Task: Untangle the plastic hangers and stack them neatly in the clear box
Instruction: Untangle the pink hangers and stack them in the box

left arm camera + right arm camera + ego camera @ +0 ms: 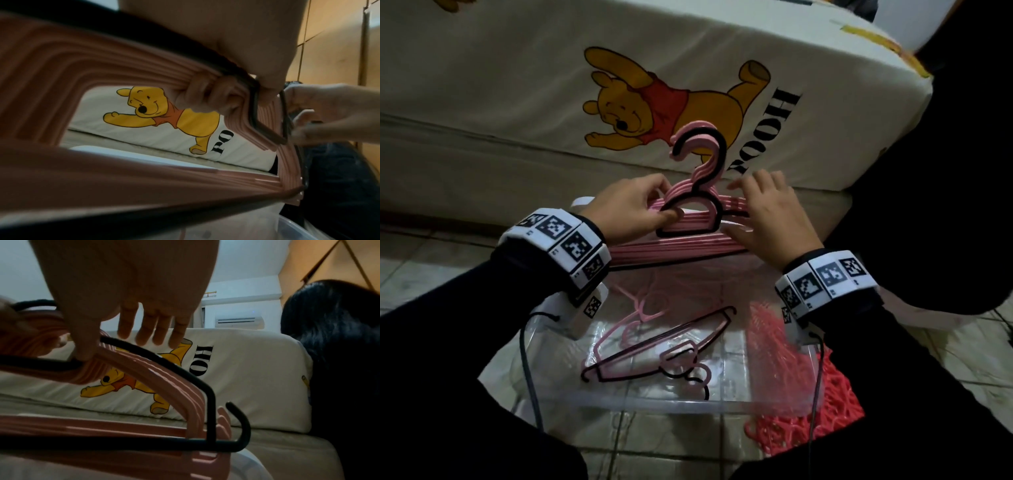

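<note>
While your left hand (631, 205) pinches the stack of hangers (688, 240) near its neck, thumb in front and fingers curled behind, your right hand (770, 219) lies on the stack's right shoulder with fingers straight and spread — thumb tip touching the top bar in the right wrist view. That bundle sits at the centre of the head view, between both hands, above the far rim of the clear box (654, 401). It is pink with one black hanger in front, hooks aligned upright. Lower centre, two loose hangers (654, 353) — pink and black — lie inside the box.
</note>
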Demonstrator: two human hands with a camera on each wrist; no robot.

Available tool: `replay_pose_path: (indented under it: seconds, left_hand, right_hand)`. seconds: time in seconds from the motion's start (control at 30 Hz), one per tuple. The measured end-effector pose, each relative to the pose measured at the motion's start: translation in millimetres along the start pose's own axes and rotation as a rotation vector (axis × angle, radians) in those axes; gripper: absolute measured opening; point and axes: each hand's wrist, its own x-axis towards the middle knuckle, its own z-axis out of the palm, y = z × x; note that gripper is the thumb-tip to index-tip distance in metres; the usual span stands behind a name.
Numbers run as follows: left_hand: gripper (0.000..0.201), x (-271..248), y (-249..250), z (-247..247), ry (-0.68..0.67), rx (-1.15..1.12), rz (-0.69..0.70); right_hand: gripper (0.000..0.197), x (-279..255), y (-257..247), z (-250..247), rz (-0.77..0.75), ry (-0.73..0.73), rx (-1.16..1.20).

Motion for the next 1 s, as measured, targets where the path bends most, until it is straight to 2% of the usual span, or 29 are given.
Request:
replay_pose_path:
  seconds: [0.07, 0.1, 0.2, 0.27, 0.33, 0.4, 0.5, 0.6, 0.73, 0.87, 1.0]
  left_hand:
    - [0.021, -1, 1, 1, -0.008, 0.001, 0.004]
    - [0.019, -2, 3, 1, -0.012, -0.004, 0.005]
    - [0.017, -2, 7, 5, -0.015, 0.031, -0.004]
    - [0.022, -2, 8, 11, -0.007, 0.208, -0.039]
    - [0.027, -1, 8, 18, 0.007, 0.445, -0.048]
    - [0.027, -2, 6, 24, 0.006, 0.52, -0.041]
    - [0.028, -2, 4, 31, -0.009, 0.531, -0.032]
    - [0.033, 1, -1, 27, -0.028, 0.427, -0.05]
    - [0.057, -1, -20, 16, -0.056, 0.552, -0.035]
    - [0.071, -2, -26, 19, -0.095, 0.495, 0.049]
    - [0.072, -1, -25, 20, -0.087, 0.462, -0.036]
  right_hand:
    - [0.064, 0, 0, 5, 0.017, -0.1, -0.02]
    - [0.062, 0, -1, 9, 0.033, -0.141, -0.008]
    - [0.031, 1, -6, 18, 0.058, -0.159, 0.018]
    - [0.019, 3, -11, 21, 0.074, -0.193, 0.012]
    - [0.021, 3, -16, 25, 0.057, -0.254, 0.026]
    - [0.025, 2, -22, 31, 0.042, -0.271, 0.057]
    - [0.025, 1, -26, 39, 0.07, -0.276, 0.126]
    - [0.022, 1, -21, 45, 0.1, -0.307, 0.194]
    - [0.014, 3, -8, 43, 0.184, -0.317, 0.278]
    - [0.018, 3, -3, 42, 0.232, -0.277, 0.343]
    - [0.02, 4, -5, 44, 0.217, -0.285, 0.346]
